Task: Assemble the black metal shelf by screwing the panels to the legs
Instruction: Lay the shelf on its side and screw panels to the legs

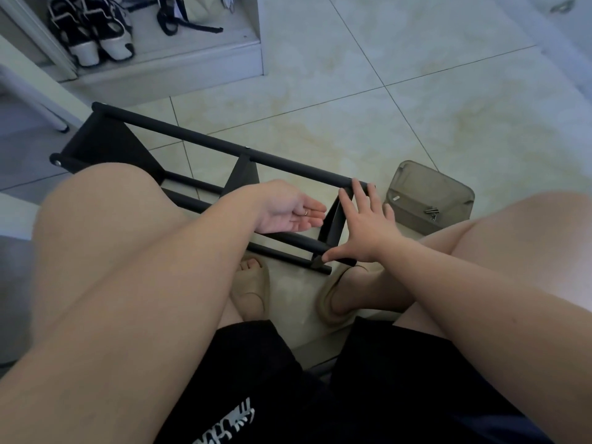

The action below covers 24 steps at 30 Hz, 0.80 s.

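The black metal shelf (192, 141) lies on its side on the tiled floor in front of my knees, its long round legs running from upper left to lower right. Black panels stand between the legs; the one nearest the right end (334, 221) is under my right hand. My right hand (363, 225) is spread flat, fingers straight, across that end, fingertips at the far leg and thumb on the near leg. Palm up, my left hand (293, 208) hovers with straight fingers just left of that panel, holding nothing. My left thigh hides part of the shelf's left half.
A translucent grey box (416, 187) holding a few metal screws (431, 212) sits on the floor right of the shelf's end. A white cabinet with shoes (96, 36) stands at the upper left. My feet in beige slippers (251, 293) rest below the shelf.
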Each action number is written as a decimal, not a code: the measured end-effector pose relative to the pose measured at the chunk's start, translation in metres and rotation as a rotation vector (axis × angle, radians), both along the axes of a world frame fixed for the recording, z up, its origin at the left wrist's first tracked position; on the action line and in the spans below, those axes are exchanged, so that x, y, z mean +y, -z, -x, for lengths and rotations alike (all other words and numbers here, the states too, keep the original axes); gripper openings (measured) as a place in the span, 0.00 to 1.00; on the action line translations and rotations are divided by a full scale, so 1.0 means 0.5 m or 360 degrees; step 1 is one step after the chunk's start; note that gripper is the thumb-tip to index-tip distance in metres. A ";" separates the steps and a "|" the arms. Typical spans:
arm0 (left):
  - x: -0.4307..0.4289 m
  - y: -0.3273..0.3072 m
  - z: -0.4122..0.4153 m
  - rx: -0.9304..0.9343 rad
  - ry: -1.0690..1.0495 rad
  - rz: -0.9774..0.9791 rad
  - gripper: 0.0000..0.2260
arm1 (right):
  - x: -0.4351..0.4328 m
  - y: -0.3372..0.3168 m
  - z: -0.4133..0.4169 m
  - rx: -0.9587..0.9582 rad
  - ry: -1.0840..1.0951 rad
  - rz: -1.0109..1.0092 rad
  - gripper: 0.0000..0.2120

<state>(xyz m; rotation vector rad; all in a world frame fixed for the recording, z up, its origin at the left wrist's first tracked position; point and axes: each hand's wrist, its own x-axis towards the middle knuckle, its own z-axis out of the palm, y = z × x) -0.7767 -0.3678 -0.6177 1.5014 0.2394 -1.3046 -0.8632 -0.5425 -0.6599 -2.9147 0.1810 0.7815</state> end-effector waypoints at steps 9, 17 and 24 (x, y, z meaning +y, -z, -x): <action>0.001 0.004 0.000 0.0041 -0.0057 0.0125 0.10 | -0.001 -0.007 -0.007 0.0052 0.0009 0.0008 0.70; -0.003 0.026 -0.010 -0.0104 -0.0197 0.0092 0.06 | -0.006 -0.014 -0.017 0.0067 -0.0012 0.0029 0.70; -0.015 0.059 -0.057 -0.0452 0.0224 -0.0175 0.04 | -0.010 -0.010 -0.013 0.0031 -0.0042 0.0033 0.70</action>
